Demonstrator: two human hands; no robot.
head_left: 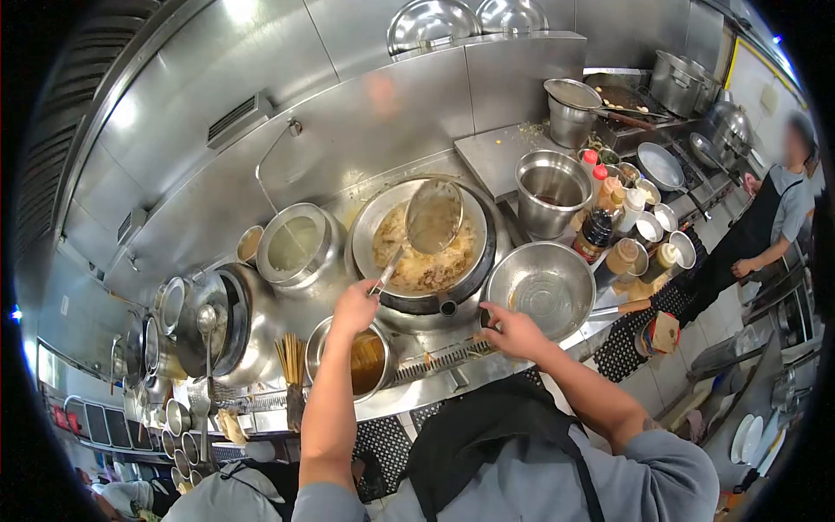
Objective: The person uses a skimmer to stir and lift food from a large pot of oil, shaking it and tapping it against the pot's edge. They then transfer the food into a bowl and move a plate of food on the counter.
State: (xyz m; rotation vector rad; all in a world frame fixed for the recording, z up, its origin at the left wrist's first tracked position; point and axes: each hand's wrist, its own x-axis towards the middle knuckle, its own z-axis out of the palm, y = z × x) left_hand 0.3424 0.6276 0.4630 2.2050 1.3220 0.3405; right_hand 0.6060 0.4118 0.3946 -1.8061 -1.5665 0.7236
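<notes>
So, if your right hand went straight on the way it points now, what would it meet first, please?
Probably the dark rim around the big pan, just ahead of the right hand's fingers; the hand's height is unclear, so it might pass over.

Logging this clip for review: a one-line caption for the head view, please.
Left hand holds a strainer over a wok of frothy food, right hand beside a metal bowl.

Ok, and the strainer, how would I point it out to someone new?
Start at the big round wok of frothy food in the middle. Over it, the left hand holds the strainer by a metal handle. Its round, see-through mesh sets it apart from the wide steel bowl beside the wok.
</notes>
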